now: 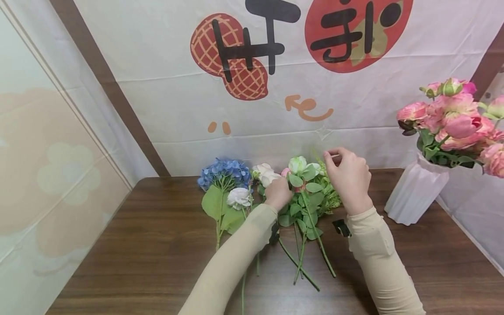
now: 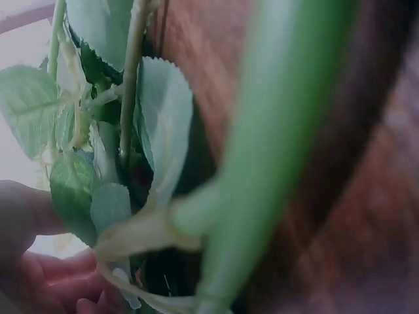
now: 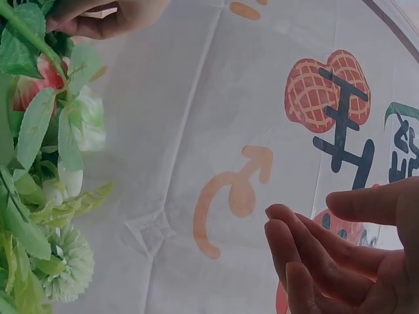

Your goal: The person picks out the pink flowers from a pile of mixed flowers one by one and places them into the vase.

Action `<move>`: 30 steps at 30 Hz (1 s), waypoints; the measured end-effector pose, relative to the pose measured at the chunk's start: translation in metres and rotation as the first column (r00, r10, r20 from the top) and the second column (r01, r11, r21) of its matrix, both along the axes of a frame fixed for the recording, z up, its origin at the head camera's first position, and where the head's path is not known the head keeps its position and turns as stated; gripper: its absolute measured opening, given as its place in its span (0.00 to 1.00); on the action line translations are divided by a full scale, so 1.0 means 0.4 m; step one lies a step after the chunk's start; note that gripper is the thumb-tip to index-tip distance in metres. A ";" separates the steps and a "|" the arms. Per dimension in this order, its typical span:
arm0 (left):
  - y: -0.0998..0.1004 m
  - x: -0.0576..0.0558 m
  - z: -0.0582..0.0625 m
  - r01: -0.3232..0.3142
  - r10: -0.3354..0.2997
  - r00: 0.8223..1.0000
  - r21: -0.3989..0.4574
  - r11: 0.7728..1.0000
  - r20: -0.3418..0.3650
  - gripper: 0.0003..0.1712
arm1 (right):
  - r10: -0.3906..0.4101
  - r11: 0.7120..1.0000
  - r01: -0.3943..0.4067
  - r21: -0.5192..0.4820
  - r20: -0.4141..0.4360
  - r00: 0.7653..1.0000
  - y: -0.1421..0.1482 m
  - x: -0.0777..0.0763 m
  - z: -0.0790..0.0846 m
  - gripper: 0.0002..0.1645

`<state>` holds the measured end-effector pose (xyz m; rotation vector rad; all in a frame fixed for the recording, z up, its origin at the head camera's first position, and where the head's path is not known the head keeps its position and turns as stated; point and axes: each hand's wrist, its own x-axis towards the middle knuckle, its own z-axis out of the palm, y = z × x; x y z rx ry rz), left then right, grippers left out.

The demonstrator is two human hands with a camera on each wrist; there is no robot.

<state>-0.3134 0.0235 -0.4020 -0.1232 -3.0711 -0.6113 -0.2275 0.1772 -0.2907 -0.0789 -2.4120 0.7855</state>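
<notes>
My left hand (image 1: 278,192) is in the middle of a row of artificial flowers, its fingers curled around a leafy flower stem. In the left wrist view, its fingers (image 2: 65,281) close in beside green leaves (image 2: 72,196); a thick green stem (image 2: 268,150) crosses close to the camera. My right hand (image 1: 350,179) is raised just right of the flowers, holding nothing. Its thumb and bent fingers (image 3: 321,255) stand apart in the right wrist view. Nearest to the hands are a pale green-white rose (image 1: 297,164), white roses (image 1: 265,174) and leafy greenery (image 1: 330,197).
At the left of the row lie a blue hydrangea (image 1: 224,174) and a white flower (image 1: 239,198). Loose stems (image 1: 303,262) point toward me across the brown wooden table (image 1: 157,249). A white vase (image 1: 417,192) with pink flowers (image 1: 458,122) stands at right. Behind hangs a printed cloth (image 1: 165,109).
</notes>
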 end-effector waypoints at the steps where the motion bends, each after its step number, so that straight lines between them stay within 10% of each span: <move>1: -0.002 -0.003 0.001 -0.008 0.008 1.000 0.003 1.000 -0.002 0.08 | 0.001 1.000 -0.001 0.001 0.002 1.000 0.000 0.000 0.000 0.23; 12: -0.007 -0.021 0.012 -0.125 0.111 0.988 0.147 0.981 0.106 0.04 | 0.025 1.000 -0.025 0.005 0.005 1.000 -0.001 -0.003 -0.006 0.23; 30: -0.022 0.009 0.041 -0.052 0.058 0.998 0.298 0.953 -0.014 0.23 | 0.038 0.999 -0.040 0.024 0.043 0.998 -0.001 -0.013 -0.016 0.24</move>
